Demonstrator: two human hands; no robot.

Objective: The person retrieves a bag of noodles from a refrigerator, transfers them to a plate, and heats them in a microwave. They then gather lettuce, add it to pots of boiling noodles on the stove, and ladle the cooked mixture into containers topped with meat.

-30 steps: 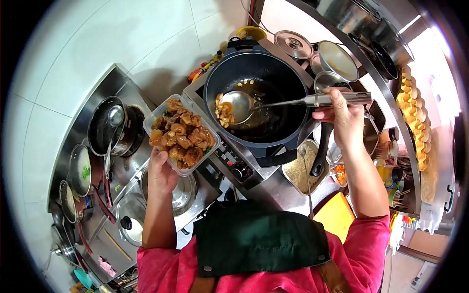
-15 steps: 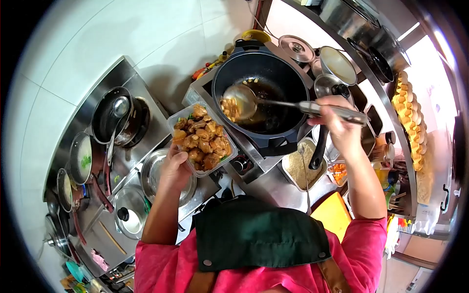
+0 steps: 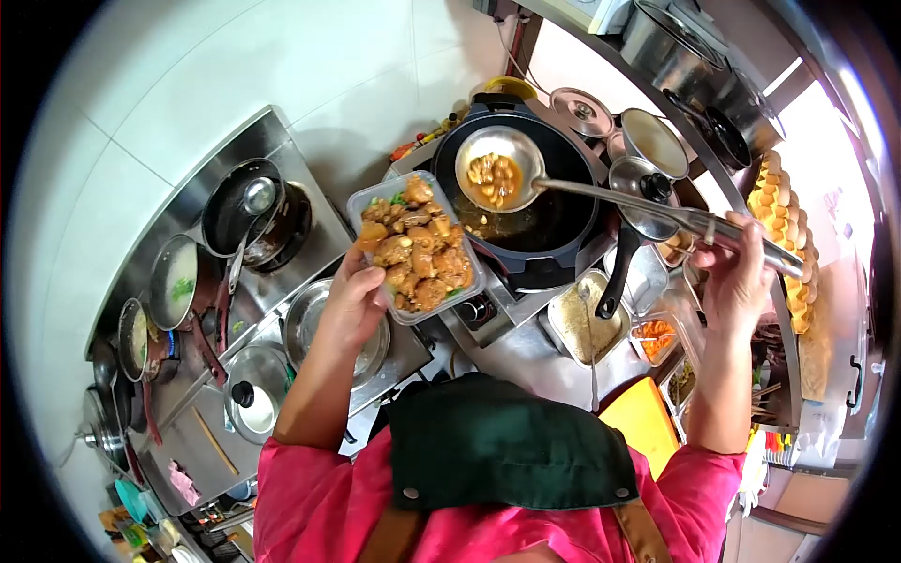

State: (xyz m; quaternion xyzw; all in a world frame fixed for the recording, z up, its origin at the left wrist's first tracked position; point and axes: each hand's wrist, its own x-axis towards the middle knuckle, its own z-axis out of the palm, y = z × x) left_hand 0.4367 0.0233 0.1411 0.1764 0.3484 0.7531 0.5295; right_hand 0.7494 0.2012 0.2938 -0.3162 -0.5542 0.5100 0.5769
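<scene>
Nearest, between the two forearms, lies a dark green cloth apron (image 3: 511, 446) with round metal studs. The left grip (image 3: 357, 296) is closed on the side of a clear, thin-walled plastic container (image 3: 413, 317), thumb at the rim. The container, rectangular with rounded corners, reaches rightward from this grip, its long axis slanting from far left to near right; glossy brown chunks (image 3: 419, 258) heap inside, over bits of green. The right grip (image 3: 737, 267) is closed around the smooth metal handle of a ladle (image 3: 619, 195). Leftward of that grip, the ladle's round bowl points away over the pot, holding brown liquid and pale pieces. Nearer than the pot and right of the left grip is a black knob (image 3: 477, 310), any marks around it too small to read. Beyond the container, the deep, round, matt black pot (image 3: 574, 164) holds dark, shiny liquid
</scene>
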